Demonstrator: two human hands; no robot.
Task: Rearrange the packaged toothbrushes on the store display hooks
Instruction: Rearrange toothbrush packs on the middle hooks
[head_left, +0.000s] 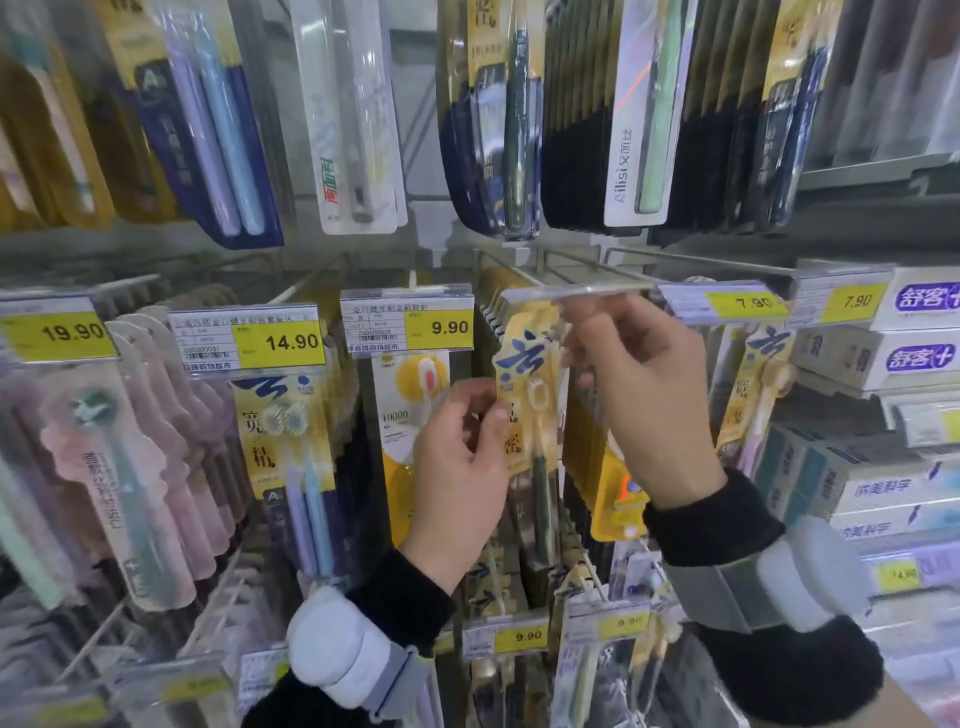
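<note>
Both hands on one pack | left hand (457, 447) pinched yellow carded toothbrush pack (524, 384) | right hand (639, 395) lifted clear flip-up price flap (576, 292) | pack not hung yet, task midway

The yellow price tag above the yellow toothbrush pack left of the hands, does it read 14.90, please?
No, the price tag above that toothbrush pack reads 9.90; the 14.90 tag hangs one hook further left.

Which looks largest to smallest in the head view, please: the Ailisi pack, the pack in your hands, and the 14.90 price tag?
1. Ailisi pack
2. pack being held, looks nearly as long, so those two are unsure; the left hand covers part of it
3. 14.90 price tag, clearly smallest
</note>
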